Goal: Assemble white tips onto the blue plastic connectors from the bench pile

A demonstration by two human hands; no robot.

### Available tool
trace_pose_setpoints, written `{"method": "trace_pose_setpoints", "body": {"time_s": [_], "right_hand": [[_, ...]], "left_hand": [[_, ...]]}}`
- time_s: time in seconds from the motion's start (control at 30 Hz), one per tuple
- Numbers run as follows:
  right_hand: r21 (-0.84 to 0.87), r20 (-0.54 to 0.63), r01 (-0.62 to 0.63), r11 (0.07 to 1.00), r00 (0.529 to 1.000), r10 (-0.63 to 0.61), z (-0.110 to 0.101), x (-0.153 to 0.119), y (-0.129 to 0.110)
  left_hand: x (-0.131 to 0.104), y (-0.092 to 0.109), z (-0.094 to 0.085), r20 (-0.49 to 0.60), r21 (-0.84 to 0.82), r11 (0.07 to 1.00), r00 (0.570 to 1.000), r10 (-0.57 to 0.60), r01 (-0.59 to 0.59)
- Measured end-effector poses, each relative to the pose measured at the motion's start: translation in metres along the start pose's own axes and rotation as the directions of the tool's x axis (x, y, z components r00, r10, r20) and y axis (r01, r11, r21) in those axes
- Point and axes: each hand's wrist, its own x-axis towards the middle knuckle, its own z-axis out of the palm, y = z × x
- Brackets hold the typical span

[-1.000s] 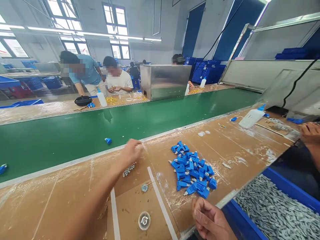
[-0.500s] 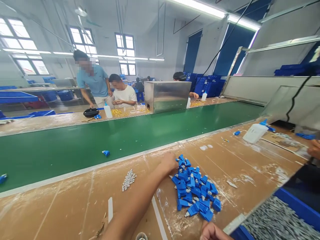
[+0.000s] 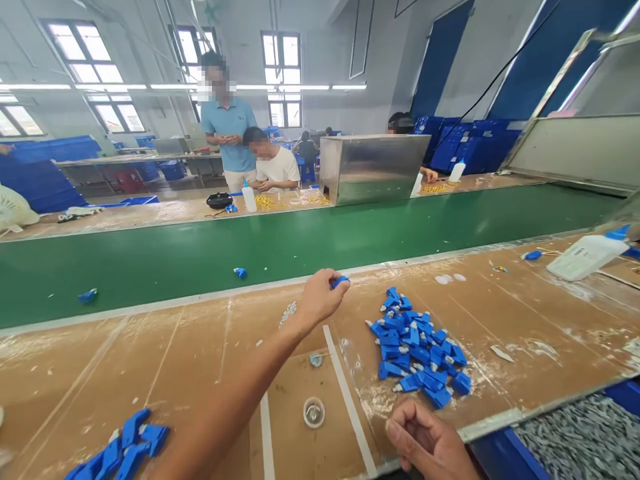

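Observation:
My left hand [image 3: 323, 293] is raised over the brown table near the belt's edge, its fingers closed on a small blue part [image 3: 341, 281]. To its right lies a heap of blue parts [image 3: 415, 340] with pale tips. My right hand [image 3: 427, 437] is at the table's front edge, just below the heap, fingers curled; whether anything is between them is hidden. Small grey pieces [image 3: 287, 313] lie beside my left wrist, partly covered. A small round cup [image 3: 314, 413] stands between my hands. More blue parts [image 3: 133, 447] are piled at the lower left.
The green conveyor belt [image 3: 280, 243] crosses beyond the table and carries two blue parts. A white bottle [image 3: 585, 257] lies at the right. A blue bin [image 3: 525, 453] of grey pieces is at the lower right. Across the belt are several people and a metal box [image 3: 380, 167].
My left hand has left the heap's far end, moving left with a blue part. More of my right hand shows. The view has shifted, revealing the lower-left pile and the cup.

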Motion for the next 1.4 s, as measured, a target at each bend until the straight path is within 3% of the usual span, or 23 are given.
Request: {"method": "trace_pose_setpoints", "body": {"time_s": [0.13, 0.2, 0.33, 0.43, 0.53, 0.77, 0.97, 1.03, 1.1, 1.23, 1.4], "right_hand": [[-0.169, 0.086, 0.021, 0.985, 0.996, -0.007, 0.013, 0.006, 0.002], [-0.252, 0.13, 0.044, 0.967, 0.992, -0.011, 0.022, 0.012, 0.007], [-0.367, 0.24, 0.173, 0.914, 0.967, -0.087, 0.046, 0.022, 0.017], [-0.378, 0.277, 0.221, 0.899, 0.954, -0.118, 0.061, 0.028, 0.022], [-0.384, 0.269, 0.219, 0.897, 0.956, -0.118, 0.071, 0.032, 0.027], [-0.407, 0.275, 0.294, 0.865, 0.942, -0.191, 0.077, 0.029, 0.028], [-0.543, 0.36, 0.432, 0.72, 0.895, -0.265, 0.079, 0.019, 0.016], [-0.548, 0.38, 0.442, 0.71, 0.888, -0.26, 0.079, 0.018, 0.014], [-0.531, 0.385, 0.443, 0.723, 0.885, -0.26, 0.078, 0.018, 0.013], [-0.479, 0.324, 0.405, 0.779, 0.906, -0.272, 0.074, 0.016, 0.011], [-0.302, 0.166, 0.219, 0.928, 0.97, -0.175, 0.063, 0.019, 0.007]], "left_hand": [[-0.075, -0.005, -0.048, 0.036, -0.258, 0.965, 0.998, -0.042, 0.05], [-0.115, -0.015, -0.061, 0.038, -0.484, 0.87, 0.996, -0.085, 0.093], [-0.179, -0.048, -0.057, 0.038, -0.709, 0.668, 0.958, -0.284, 0.226], [-0.204, -0.069, -0.042, 0.047, -0.793, 0.546, 0.921, -0.386, 0.27], [-0.215, -0.076, -0.031, 0.062, -0.83, 0.481, 0.904, -0.423, 0.281], [-0.218, -0.079, -0.024, 0.092, -0.839, 0.448, 0.891, -0.445, 0.31], [-0.214, -0.084, -0.018, 0.091, -0.858, 0.406, 0.872, -0.482, 0.314], [-0.213, -0.08, -0.017, 0.085, -0.876, 0.378, 0.87, -0.486, 0.298], [-0.213, -0.074, -0.017, 0.102, -0.906, 0.313, 0.864, -0.493, 0.286], [-0.214, -0.064, -0.016, 0.185, -0.961, 0.089, 0.844, -0.504, 0.264], [-0.213, -0.058, -0.007, 0.262, -0.962, -0.066, 0.828, -0.496, 0.265]]}}
